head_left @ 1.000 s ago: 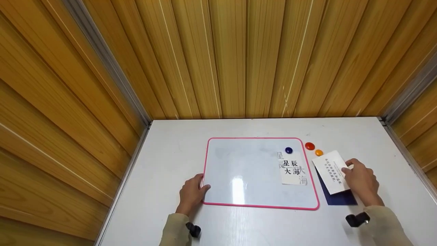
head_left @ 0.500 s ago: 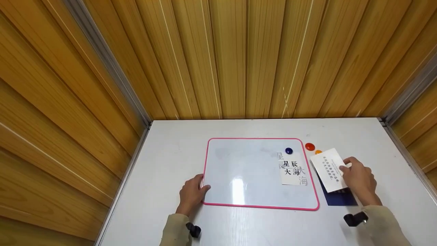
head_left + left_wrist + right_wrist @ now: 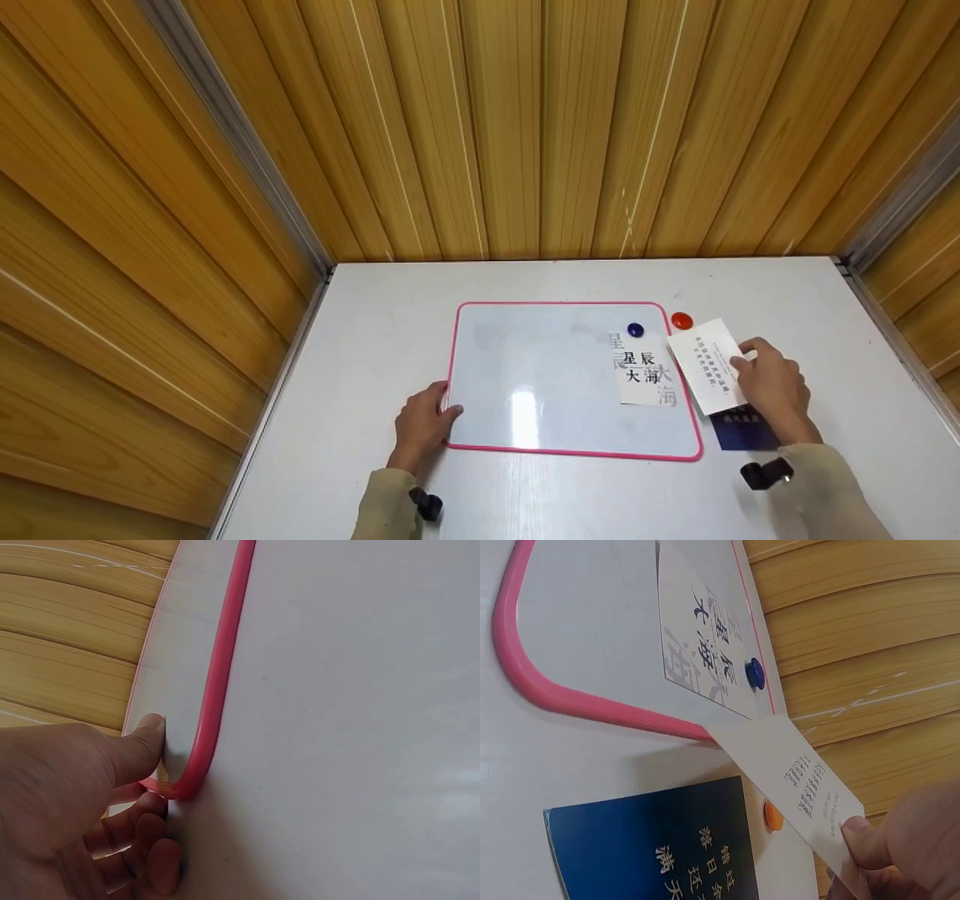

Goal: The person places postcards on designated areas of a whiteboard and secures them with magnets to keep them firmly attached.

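Observation:
My right hand [image 3: 772, 381] pinches a white card [image 3: 705, 367] with small printed characters between thumb and fingers. The card is raised over the table, its left edge overlapping the board's right rim in the head view. Below it lies a dark blue card [image 3: 652, 840] with pale lettering. At the left rim of the pink-framed whiteboard [image 3: 540, 375], my left hand [image 3: 424, 424] grips the frame, thumb on top. On the board's right side is another white card [image 3: 637, 386] with large black and grey characters, held at its top by a blue magnet [image 3: 635, 330].
A red magnet [image 3: 682, 321] lies on the white table [image 3: 390, 322] just right of the board. Beside the blue card is an orange magnet [image 3: 772, 816], hidden in the head view. Wood-patterned panels [image 3: 502, 135] wall the table's back and sides.
My right hand has carried the white card leftward and slightly up, off most of the blue card and over the orange magnet. My left hand stays on the board.

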A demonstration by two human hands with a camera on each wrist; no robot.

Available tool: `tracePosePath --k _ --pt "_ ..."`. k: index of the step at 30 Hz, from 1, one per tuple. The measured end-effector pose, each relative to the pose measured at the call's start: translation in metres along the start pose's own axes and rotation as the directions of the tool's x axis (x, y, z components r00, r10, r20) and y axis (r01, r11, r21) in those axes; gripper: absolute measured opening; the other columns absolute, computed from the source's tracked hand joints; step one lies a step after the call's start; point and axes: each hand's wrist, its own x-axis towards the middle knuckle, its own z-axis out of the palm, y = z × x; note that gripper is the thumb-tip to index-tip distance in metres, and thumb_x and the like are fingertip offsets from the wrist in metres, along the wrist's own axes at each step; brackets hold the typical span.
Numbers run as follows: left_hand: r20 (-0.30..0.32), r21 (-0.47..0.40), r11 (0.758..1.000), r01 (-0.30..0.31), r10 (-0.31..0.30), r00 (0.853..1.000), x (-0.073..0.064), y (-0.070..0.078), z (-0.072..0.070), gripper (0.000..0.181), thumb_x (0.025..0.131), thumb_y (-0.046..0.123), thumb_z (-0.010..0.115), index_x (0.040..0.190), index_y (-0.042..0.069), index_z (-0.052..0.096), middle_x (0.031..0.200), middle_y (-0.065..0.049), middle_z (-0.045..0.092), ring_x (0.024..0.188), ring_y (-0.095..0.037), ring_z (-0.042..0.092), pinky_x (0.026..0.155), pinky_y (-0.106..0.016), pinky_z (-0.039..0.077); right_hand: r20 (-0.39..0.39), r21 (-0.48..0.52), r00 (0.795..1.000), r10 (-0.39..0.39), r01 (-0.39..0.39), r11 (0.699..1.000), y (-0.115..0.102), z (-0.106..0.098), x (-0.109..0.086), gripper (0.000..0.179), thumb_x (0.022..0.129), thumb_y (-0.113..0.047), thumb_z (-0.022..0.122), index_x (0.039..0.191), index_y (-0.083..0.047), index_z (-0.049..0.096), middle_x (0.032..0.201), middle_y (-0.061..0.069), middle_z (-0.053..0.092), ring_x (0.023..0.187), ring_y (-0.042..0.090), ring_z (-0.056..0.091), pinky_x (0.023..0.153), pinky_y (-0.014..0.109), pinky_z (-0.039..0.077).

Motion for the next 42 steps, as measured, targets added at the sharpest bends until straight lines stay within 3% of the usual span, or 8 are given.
tracePosePath --k 9,14,21,33,42 --pt "0.008 0.001 1.0 0.012 -0.012 1.0 0.0 0.002 0.0 0.049 0.091 0.026 0.08 0.134 0.009 0.066 0.119 -0.009 0.073 0.105 -0.027 0.068 0.09 -0.053 0.053 -0.009 0.027 1.0 -0.028 0.029 0.999 -0.015 0.009 0.002 0.041 0.106 -0.022 0.056 0.136 0.004 0.051 0.102 0.028 0.067 0.072 0.029 0.06 0.059 0.037 0.039" --pt "0.0 0.011 1.0 0.002 -0.002 1.0 -0.001 0.002 -0.001 0.051 0.09 0.027 0.08 0.134 0.006 0.065 0.117 -0.011 0.073 0.102 -0.028 0.069 0.087 -0.053 0.054 -0.014 0.036 0.999 -0.039 0.039 0.999 -0.021 0.015 0.003 0.039 0.105 -0.024 0.057 0.134 0.001 0.054 0.101 0.024 0.068 0.075 0.029 0.062 0.058 0.037 0.04" --pt "0.002 0.011 1.0 0.011 -0.011 1.0 -0.001 0.002 0.0 0.05 0.09 0.026 0.08 0.134 0.007 0.065 0.109 -0.008 0.073 0.088 -0.02 0.063 0.085 -0.05 0.054 0.005 0.042 0.999 -0.036 0.036 0.998 -0.031 0.02 0.004 0.04 0.105 -0.027 0.057 0.135 -0.001 0.054 0.102 0.022 0.069 0.075 0.029 0.063 0.058 0.037 0.041" --pt "0.019 0.006 1.0 0.016 -0.016 1.0 -0.001 0.003 -0.001 0.05 0.091 0.025 0.08 0.135 0.008 0.065 0.11 -0.008 0.073 0.093 -0.021 0.064 0.087 -0.051 0.054 0.002 0.059 0.999 -0.032 0.032 0.998 -0.044 0.03 0.007 0.036 0.103 -0.025 0.059 0.131 -0.002 0.056 0.101 0.02 0.069 0.08 0.032 0.063 0.061 0.039 0.041" --pt "0.011 0.004 1.0 0.023 -0.023 1.0 -0.003 0.005 -0.001 0.05 0.091 0.027 0.079 0.135 0.008 0.064 0.112 -0.009 0.073 0.095 -0.024 0.065 0.089 -0.052 0.053 -0.039 0.066 0.996 -0.086 0.088 0.994 -0.053 0.039 0.002 0.034 0.103 -0.022 0.06 0.13 -0.003 0.058 0.094 0.018 0.069 0.072 0.027 0.061 0.058 0.035 0.04"
